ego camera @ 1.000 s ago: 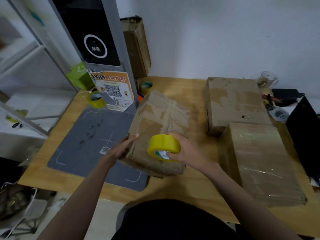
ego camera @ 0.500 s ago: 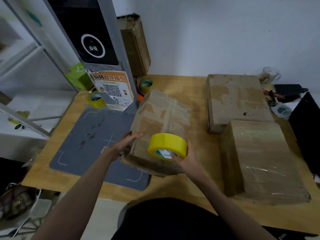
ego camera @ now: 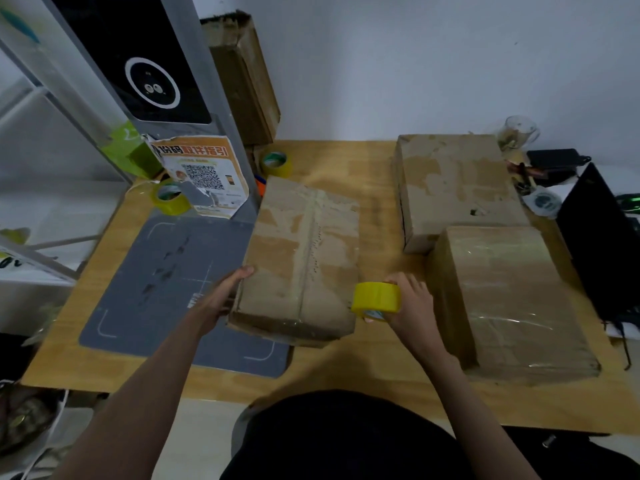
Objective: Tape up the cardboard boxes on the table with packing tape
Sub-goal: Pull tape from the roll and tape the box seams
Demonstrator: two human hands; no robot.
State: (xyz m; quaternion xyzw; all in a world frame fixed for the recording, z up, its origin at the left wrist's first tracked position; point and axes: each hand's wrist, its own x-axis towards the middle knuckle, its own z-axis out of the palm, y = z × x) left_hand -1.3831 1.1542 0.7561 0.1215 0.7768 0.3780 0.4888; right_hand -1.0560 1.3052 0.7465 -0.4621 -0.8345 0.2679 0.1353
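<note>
The wooden tabletop (ego camera: 374, 174) carries everything in view. At its left stands a tall grey kiosk (ego camera: 149, 81) with a dark screen and an orange QR notice (ego camera: 202, 180), and a grey mat (ego camera: 173, 292) spreads from its foot. Three cardboard boxes lie on the tabletop. The near right box (ego camera: 512, 303), wrapped in clear film, lies just in front of the far right box (ego camera: 457, 185); the pictures do not show whether they touch. The middle box (ego camera: 301, 258) lies with its left near part over the mat, an old tape seam running down its top. A dark case (ego camera: 599, 244) stands at the right edge, and a worn carton (ego camera: 242, 81) leans against the wall behind the kiosk.

The left hand (ego camera: 221, 296) holds the middle box's near left edge, thumb on top and fingers out of sight down the side. The right hand (ego camera: 408, 306) grips a yellow tape roll (ego camera: 377, 297), fingers curled over its top and thumb under it, just beside the box's near right corner. Two spare rolls lie by the kiosk: one left of the notice (ego camera: 169, 199), one behind it (ego camera: 275, 162). A glass (ego camera: 517, 129) stands at the far right.
</note>
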